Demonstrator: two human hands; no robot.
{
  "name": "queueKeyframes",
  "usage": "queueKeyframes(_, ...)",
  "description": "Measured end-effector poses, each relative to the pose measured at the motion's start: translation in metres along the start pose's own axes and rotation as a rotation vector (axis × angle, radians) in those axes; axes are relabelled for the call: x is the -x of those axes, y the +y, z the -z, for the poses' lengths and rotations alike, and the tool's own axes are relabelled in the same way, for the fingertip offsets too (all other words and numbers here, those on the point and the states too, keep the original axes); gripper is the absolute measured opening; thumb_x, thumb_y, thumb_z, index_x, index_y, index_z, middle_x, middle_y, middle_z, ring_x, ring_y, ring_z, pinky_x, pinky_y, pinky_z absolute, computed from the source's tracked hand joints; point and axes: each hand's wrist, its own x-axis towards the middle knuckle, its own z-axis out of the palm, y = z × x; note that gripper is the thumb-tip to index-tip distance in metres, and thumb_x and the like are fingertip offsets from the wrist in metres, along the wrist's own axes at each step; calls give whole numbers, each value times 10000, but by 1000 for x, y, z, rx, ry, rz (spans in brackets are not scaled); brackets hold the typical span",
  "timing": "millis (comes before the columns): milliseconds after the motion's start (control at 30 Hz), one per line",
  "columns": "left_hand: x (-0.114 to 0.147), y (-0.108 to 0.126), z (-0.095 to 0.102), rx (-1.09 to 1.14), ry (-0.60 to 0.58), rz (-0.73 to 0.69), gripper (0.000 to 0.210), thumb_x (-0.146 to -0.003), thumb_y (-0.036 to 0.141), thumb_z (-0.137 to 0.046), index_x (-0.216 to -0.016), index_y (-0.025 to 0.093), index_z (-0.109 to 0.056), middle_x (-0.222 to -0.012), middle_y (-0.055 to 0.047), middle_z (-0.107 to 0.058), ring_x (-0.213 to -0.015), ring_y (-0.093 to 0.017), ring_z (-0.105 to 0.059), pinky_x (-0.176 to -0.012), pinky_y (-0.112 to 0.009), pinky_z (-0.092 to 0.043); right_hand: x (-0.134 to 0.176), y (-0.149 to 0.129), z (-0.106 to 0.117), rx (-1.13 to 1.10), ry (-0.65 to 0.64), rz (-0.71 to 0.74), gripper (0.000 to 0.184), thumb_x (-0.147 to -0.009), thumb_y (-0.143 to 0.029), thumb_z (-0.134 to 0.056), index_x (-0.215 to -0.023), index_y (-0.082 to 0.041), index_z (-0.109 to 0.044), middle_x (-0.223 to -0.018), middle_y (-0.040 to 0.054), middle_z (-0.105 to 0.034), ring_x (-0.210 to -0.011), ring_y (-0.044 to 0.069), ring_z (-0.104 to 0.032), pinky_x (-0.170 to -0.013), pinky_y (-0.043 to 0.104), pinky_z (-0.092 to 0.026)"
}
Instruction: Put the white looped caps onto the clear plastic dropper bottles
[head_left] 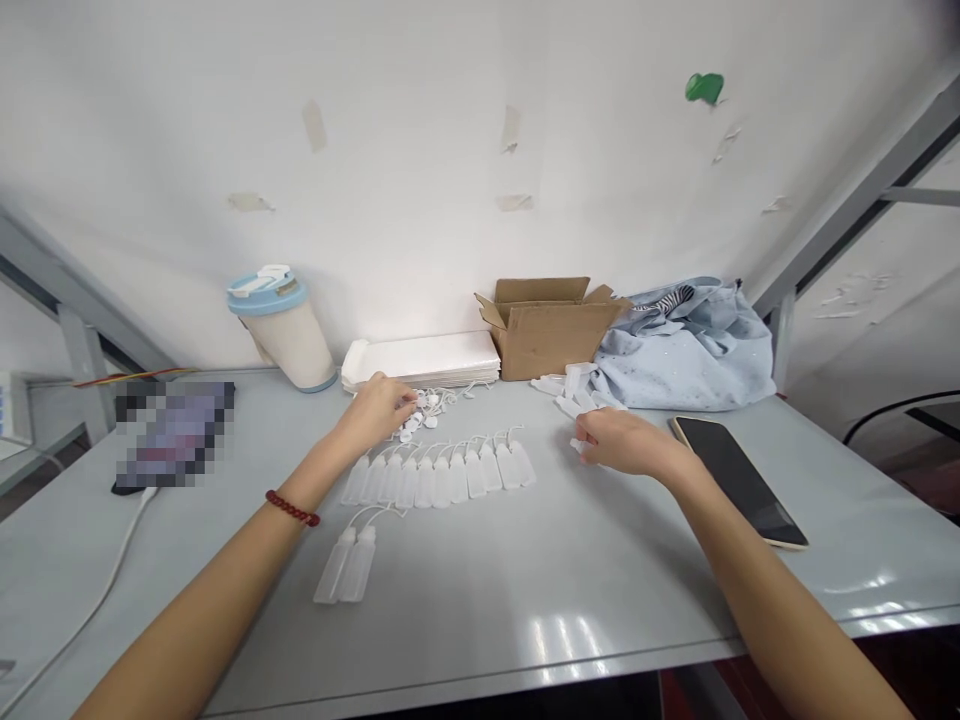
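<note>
My left hand (381,408) reaches into a small pile of white caps with cords (433,402), its fingers curled together; what they pinch, if anything, is hidden. My right hand (621,441) is closed around a small translucent plastic bottle (577,444), mostly covered by the fingers. Just behind it lies a loose heap of similar translucent bottles (576,388). Between my hands, a row of several capped bottles with white cords (439,480) lies side by side on the table. Two more capped bottles (347,567) lie closer to the front edge.
A stack of white envelopes (427,355) and an open cardboard box (555,335) stand along the wall. Left of them is a tumbler with a blue lid (289,330). Light blue cloth (686,350) and a phone (739,480) lie right. A blurred device (176,435) with a cable lies left.
</note>
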Motion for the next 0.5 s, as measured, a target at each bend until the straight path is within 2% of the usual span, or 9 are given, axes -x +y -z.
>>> queueKeyframes(167, 4, 5, 3, -57, 45, 12, 187, -748, 323, -574, -696, 221, -722, -803, -77, -703, -873, -288, -542, -788, -397, -410, -6, -5, -6, -28, 69, 52, 132, -771, -128, -547, -875, -155, -622, -904, 103, -642, -799, 232, -606, -637, 300, -417)
queueKeyframes(300, 12, 12, 10, -24, 158, 85, 235, -767, 379, -578, -781, 204, -734, -860, -73, -693, -836, -242, -564, -763, -363, -423, -11, -15, -13, -142, 258, 107, 158, -817, -169, -529, -957, -132, -590, -979, 109, -626, -813, 220, -607, -692, 314, -430)
queueKeyframes(400, 18, 19, 14, 89, 211, 151, 258, -763, 398, -596, -825, 188, -733, -882, -61, -692, -745, -184, -569, -662, -295, -431, -12, -25, -21, -261, 377, 157, 156, -826, -185, -529, -966, -135, -575, -983, 106, -611, -811, 212, -598, -664, 308, -445)
queueKeyframes(500, 20, 27, 14, 281, 196, 219, 242, -713, 394, -664, -790, 176, -734, -836, -56, -703, -714, -170, -565, -625, -275, -425, -10, -35, -30, -351, 462, 237, 143, -847, -209, -511, -968, -154, -563, -983, 107, -592, -843, 218, -589, -632, 302, -461)
